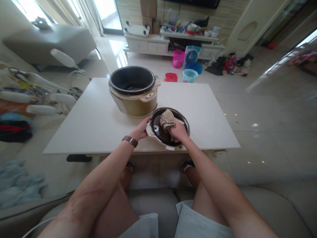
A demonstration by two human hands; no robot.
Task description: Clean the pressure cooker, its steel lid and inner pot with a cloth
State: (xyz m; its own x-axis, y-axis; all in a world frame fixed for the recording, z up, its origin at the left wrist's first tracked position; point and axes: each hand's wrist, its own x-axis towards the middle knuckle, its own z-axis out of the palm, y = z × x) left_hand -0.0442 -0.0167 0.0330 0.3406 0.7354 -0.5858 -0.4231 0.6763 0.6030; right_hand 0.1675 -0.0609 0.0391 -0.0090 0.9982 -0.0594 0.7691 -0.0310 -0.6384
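A round cooker lid [158,131] with a dark inner face and a pale rim is held near the table's front edge, its inside turned up toward me. My left hand [141,128] grips the lid's left edge. A beige cloth with a dark pattern [167,118] is bunched in my right hand [178,130], pressed against the lid's inner face. Behind the lid, to the left, stands an electric pressure cooker [138,105] without its lid, gold and cream outside. The dark inner pot [132,77] shows in its open top.
Everything rests on a white table [86,125]. Beyond it on the floor are a pink basket [178,59], a light blue basket [190,76] and a red container [170,77]. A low white cabinet [158,47] lines the far wall. A white-armed rack [52,98] stands left.
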